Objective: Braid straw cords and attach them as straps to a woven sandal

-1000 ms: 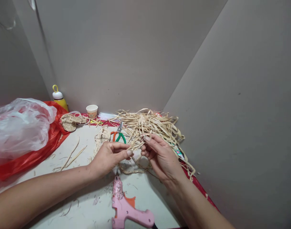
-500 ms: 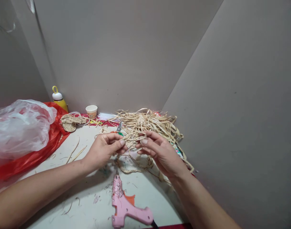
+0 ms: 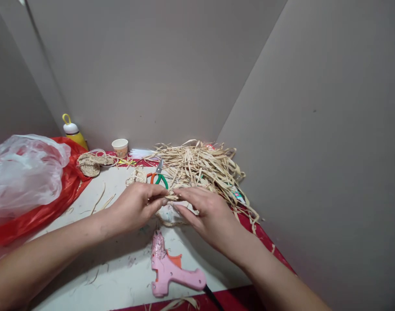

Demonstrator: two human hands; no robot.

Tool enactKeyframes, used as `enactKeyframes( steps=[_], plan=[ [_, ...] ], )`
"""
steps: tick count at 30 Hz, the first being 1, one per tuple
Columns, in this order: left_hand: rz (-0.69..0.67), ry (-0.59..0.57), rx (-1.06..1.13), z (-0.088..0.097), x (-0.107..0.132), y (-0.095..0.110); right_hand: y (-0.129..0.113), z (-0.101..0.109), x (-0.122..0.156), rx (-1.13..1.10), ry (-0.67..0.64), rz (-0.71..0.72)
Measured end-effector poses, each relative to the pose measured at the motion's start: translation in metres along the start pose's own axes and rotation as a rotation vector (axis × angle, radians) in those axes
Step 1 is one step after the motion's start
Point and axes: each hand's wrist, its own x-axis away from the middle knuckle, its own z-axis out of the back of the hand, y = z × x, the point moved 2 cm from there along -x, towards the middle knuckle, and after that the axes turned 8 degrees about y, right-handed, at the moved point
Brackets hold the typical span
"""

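Over the white board, my left hand (image 3: pixel 140 204) pinches a small flat piece of braided straw (image 3: pixel 173 198) between thumb and fingers. My right hand (image 3: pixel 206 211) curves over the other end of the braided straw, its fingertips on top and its thumb lower down. Seen nearly edge-on, the piece is mostly covered by the fingers. Below the hands, a loop of straw cord (image 3: pixel 171 223) lies on the board. A pink hot glue gun (image 3: pixel 176 272) with an orange trigger rests nearer to me, nozzle pointing away. Scissors (image 3: pixel 158 175) with orange and green handles lie just beyond my left fingers.
A heap of loose straw strips (image 3: pixel 200 166) fills the back right. White sticks (image 3: pixel 142 153), a paper cup (image 3: pixel 120 148) and a yellow bottle (image 3: pixel 76 134) line the back wall. A woven straw piece (image 3: pixel 90 164) sits beside red and clear plastic bags (image 3: pixel 29 172) at left.
The braided straw has tipped from facing me to nearly edge-on and sits slightly lower. My right hand has turned its back upward. The view has shifted, showing more of the scissors.
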Motion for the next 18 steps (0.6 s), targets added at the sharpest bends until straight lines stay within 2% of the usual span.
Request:
enactKeyframes(
  steps=[6,11,15,18],
  plan=[
    [-0.084,0.055,0.021,-0.01,0.003,-0.002,0.004,-0.007,0.0,-0.093,-0.075,-0.046],
    [0.004,0.141,0.089,-0.01,0.002,-0.007,0.003,-0.004,-0.003,-0.197,-0.061,-0.123],
    [0.127,0.158,0.28,-0.005,0.0,-0.007,0.003,0.001,-0.007,-0.448,-0.096,-0.314],
    [0.15,0.188,0.433,-0.002,-0.001,-0.007,0.006,0.001,-0.008,-0.656,-0.092,-0.496]
  ],
)
